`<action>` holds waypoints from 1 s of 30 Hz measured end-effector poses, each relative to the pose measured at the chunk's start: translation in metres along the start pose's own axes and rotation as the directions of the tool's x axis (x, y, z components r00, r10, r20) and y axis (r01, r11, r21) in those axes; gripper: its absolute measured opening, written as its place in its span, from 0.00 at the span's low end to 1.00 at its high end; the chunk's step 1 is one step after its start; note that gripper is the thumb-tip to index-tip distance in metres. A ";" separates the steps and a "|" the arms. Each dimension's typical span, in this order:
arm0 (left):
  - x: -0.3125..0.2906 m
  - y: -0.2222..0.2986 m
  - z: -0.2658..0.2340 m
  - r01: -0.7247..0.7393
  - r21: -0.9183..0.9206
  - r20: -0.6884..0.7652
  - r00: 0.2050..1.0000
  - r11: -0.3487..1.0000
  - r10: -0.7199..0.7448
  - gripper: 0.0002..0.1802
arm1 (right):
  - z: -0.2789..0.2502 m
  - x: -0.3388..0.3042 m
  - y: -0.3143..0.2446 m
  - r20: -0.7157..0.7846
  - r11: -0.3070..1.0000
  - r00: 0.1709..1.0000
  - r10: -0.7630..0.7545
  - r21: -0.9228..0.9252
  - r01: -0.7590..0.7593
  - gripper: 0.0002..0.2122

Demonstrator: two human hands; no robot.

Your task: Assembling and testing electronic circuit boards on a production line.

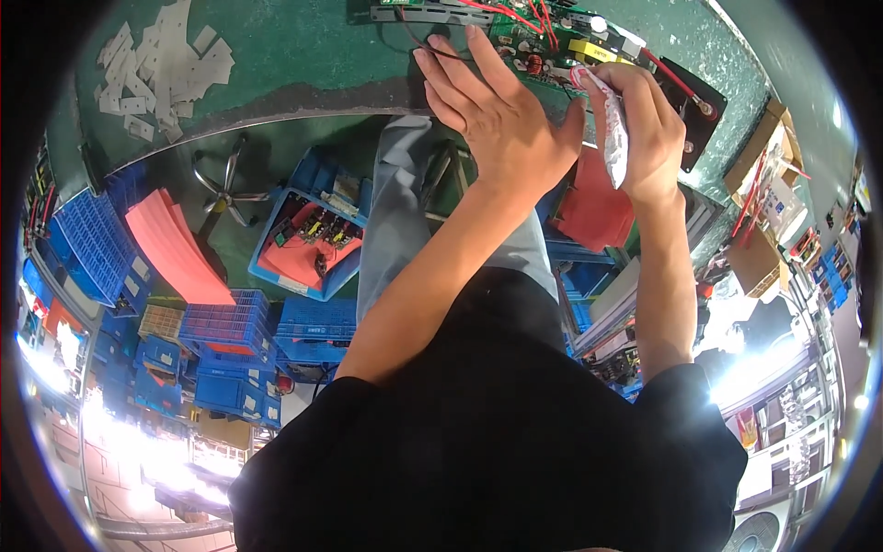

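Observation:
My right hand [644, 120] is wrapped round a crumpled white squeeze tube [615, 152] with red markings near its upper end. That end points up toward a green circuit board [515, 39] at the bench's near side. On the board are a yellow component [589, 51], a copper coil and red wires [544, 23]. My left hand [506, 120] lies with fingers spread, its fingertips by a thin dark wire and the grey metal strip [441, 13] along the board. Whether those fingertips press on the board, I cannot tell. Right of my right hand is a black plate [706, 110] with a red cable attached.
White flat pieces [161, 74] lie heaped on the green bench [303, 55] at the left. Below stand a blue bin [308, 293] holding circuit boards, stacked blue crates [230, 322], red sheets [175, 244] and a metal chair base [223, 198]. Cardboard boxes [763, 152] are at the right.

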State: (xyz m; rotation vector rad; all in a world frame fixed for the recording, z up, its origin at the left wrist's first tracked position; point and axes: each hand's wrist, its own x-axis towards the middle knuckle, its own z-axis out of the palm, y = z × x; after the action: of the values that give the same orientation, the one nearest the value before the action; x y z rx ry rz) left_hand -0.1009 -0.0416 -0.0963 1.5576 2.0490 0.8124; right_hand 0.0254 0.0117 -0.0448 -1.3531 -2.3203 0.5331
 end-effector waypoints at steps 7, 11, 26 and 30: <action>-0.001 0.002 0.001 0.027 0.016 0.028 0.999 1.000 -0.028 0.62 | 0.005 -0.006 0.002 -0.056 0.999 0.998 -0.004 -0.055 0.001 0.08; -0.001 0.000 0.002 0.007 0.015 0.005 1.000 1.000 -0.007 0.62 | 0.004 -0.008 -0.001 -0.071 0.998 0.997 0.014 -0.065 -0.018 0.08; 0.006 0.004 -0.015 -0.004 0.038 0.080 0.997 0.999 0.001 0.61 | -0.037 -0.002 -0.029 -0.185 0.423 0.493 0.850 0.797 -0.430 0.09; 0.008 -0.021 -0.052 -0.126 -0.063 0.160 0.978 0.990 0.134 0.55 | -0.082 -0.019 -0.005 -0.201 0.236 0.263 0.944 0.966 -0.106 0.11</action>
State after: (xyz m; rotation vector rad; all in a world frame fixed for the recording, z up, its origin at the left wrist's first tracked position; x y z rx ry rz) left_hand -0.1515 -0.0481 -0.0723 1.6842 1.8108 0.7511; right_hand 0.0724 0.0027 0.0244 -1.4605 -0.3609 0.8462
